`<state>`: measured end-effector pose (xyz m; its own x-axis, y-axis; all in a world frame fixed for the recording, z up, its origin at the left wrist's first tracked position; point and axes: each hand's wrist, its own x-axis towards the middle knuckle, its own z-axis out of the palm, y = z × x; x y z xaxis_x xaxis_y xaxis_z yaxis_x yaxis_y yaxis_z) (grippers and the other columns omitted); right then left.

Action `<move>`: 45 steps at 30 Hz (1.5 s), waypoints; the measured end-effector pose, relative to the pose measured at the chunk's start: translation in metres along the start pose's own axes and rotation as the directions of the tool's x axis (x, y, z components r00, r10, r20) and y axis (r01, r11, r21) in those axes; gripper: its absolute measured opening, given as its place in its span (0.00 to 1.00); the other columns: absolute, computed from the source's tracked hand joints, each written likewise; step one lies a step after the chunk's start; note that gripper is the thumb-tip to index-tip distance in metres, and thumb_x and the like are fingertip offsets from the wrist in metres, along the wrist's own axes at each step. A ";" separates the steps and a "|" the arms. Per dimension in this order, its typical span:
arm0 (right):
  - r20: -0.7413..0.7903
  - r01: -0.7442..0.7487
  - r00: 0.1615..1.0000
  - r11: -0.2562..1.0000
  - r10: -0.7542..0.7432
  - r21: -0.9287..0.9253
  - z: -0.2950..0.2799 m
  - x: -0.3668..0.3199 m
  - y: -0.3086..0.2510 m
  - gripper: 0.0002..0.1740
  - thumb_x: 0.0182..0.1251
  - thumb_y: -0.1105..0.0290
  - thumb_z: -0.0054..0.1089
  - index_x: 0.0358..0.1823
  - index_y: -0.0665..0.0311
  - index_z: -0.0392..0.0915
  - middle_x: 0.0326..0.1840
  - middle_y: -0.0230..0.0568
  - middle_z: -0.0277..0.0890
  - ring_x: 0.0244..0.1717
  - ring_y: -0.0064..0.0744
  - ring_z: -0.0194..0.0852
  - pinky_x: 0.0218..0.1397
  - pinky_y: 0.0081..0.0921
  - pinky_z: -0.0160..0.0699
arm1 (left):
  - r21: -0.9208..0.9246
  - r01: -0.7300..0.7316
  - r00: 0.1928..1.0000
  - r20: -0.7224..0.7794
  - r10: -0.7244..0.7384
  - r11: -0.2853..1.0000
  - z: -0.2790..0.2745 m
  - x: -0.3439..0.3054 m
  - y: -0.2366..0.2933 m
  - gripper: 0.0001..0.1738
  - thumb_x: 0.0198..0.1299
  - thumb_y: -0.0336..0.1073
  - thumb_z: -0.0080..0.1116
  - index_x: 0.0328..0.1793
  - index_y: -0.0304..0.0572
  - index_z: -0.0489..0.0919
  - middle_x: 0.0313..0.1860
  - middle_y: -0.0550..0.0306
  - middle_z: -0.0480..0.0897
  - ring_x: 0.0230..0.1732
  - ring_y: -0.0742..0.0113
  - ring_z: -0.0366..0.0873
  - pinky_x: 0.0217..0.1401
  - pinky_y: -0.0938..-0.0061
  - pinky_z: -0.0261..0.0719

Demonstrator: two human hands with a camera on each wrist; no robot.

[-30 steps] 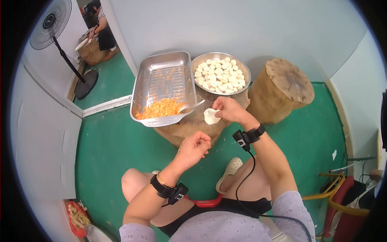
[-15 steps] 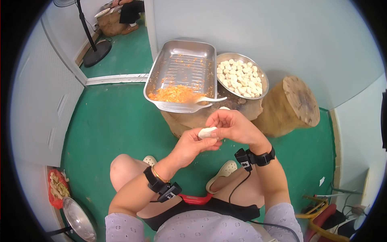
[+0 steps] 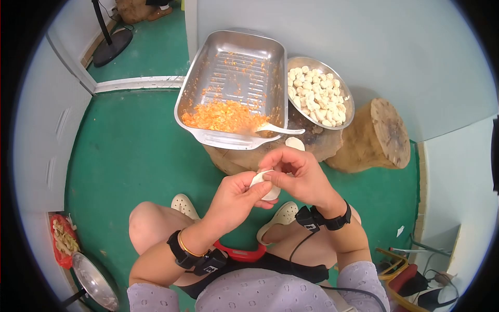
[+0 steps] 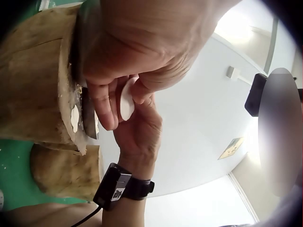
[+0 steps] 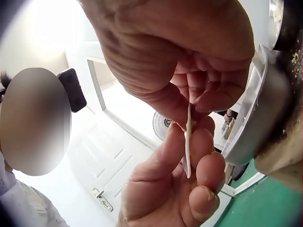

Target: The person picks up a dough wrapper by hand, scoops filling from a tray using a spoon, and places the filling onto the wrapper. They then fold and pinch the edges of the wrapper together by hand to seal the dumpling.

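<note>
A thin, round white dough wrapper (image 3: 272, 194) is between my two hands over the near edge of a wooden stump (image 3: 234, 158). My left hand (image 3: 233, 202) holds it between thumb and fingers. My right hand (image 3: 299, 177) pinches its upper edge with thumb and fingertips. The right wrist view shows the wrapper (image 5: 188, 146) edge-on, flat and thin. Another white wrapper (image 3: 294, 143) lies on the stump just beyond my right hand.
On the stump stand a steel tray (image 3: 208, 62) with orange chopped filling (image 3: 226, 117), a white spoon (image 3: 280, 129) resting in it, and a round pan (image 3: 349, 106) of small white dough pieces (image 3: 317, 93). A second stump (image 3: 371, 138) stands right. A metal bowl (image 3: 93, 278) is lower left.
A second ago my right hand alone held a wrapper over the stump, with my left hand apart. The hands have since come together on a wrapper, nearer my body. The head view has shifted.
</note>
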<state>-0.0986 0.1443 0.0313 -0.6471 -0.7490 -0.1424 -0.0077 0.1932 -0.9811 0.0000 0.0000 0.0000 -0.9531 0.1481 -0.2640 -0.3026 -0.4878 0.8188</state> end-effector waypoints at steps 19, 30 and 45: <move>-0.189 0.107 0.948 0.815 -0.256 -0.569 -0.054 0.038 0.005 0.12 0.50 0.77 0.66 0.39 0.63 0.80 0.27 0.36 0.70 0.25 0.26 0.68 0.28 0.23 0.67 | -0.243 -0.026 0.990 -0.138 -0.008 0.970 -0.001 0.001 0.022 0.12 0.64 0.29 0.51 0.52 0.34 0.72 0.43 0.44 0.81 0.43 0.53 0.82 0.44 0.64 0.84; -0.348 0.225 0.772 0.741 -0.532 -0.633 -0.050 0.060 -0.003 0.03 0.57 0.75 0.62 0.33 0.66 0.79 0.21 0.38 0.73 0.19 0.27 0.69 0.23 0.22 0.67 | -0.238 -0.052 0.977 -0.212 0.001 0.970 -0.010 0.004 0.027 0.11 0.67 0.34 0.48 0.49 0.33 0.73 0.42 0.46 0.81 0.41 0.56 0.82 0.43 0.65 0.84; -0.402 0.182 0.772 0.777 -0.493 -0.603 -0.033 0.079 0.015 0.02 0.59 0.76 0.56 0.31 0.67 0.76 0.21 0.44 0.73 0.18 0.34 0.71 0.22 0.25 0.68 | -0.273 -0.094 0.958 -0.286 0.013 0.958 -0.010 0.009 0.022 0.13 0.67 0.34 0.47 0.51 0.32 0.71 0.45 0.44 0.79 0.46 0.53 0.81 0.48 0.62 0.83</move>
<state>-0.1751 0.1091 0.0101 -0.8020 -0.4187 0.4261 -0.5835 0.3962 -0.7089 -0.0152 -0.0177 0.0107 -0.9151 -0.1102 -0.3879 -0.1979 -0.7155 0.6700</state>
